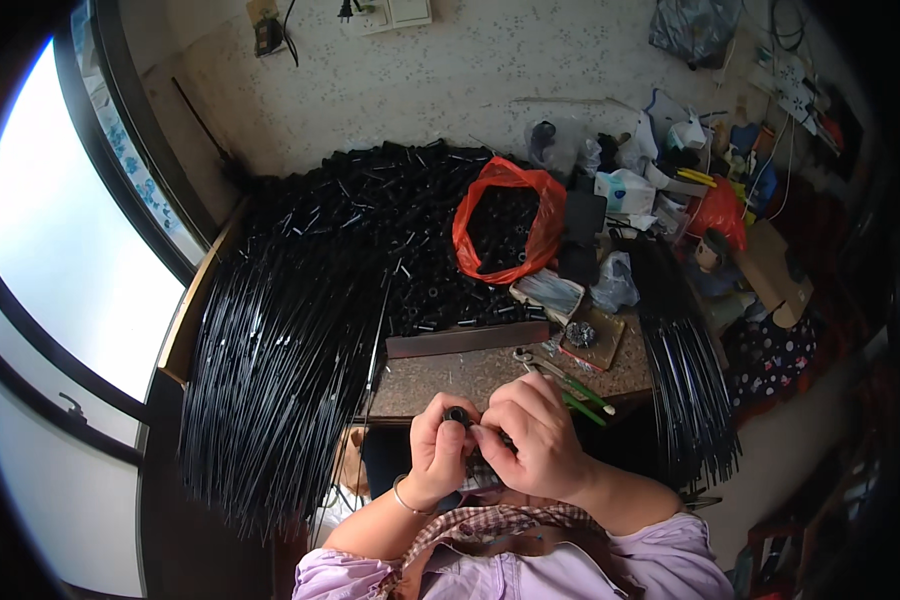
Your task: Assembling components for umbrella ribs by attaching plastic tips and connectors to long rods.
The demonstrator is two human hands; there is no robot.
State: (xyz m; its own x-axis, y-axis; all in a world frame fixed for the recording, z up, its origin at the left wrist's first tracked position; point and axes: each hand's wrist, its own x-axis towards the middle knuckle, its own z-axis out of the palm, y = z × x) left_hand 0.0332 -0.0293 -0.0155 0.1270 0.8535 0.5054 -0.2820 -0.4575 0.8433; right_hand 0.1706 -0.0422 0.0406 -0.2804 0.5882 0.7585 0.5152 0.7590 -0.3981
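In front of my chest, my left hand (436, 452) is closed round a small black cylindrical part (456, 413), its round hollow end facing up by the thumb. My right hand (535, 437) meets it from the other side, fingers curled and thumb pressed in close to the part. Something dark shows between the right fingers, too covered to name. Just beyond the hands, pliers with green handles (583, 394) lie at the table's near edge. A heap of similar black parts (370, 190) covers the back of the table.
Long thin black rods (270, 400) hang over the table's left edge, and another bundle (685, 370) over the right. An open red plastic bag (470, 235) holds black parts. A low metal strip (467, 340) borders the heap. Near it are a steel-wool ball (580, 334) and a clear plastic bag (615, 282).
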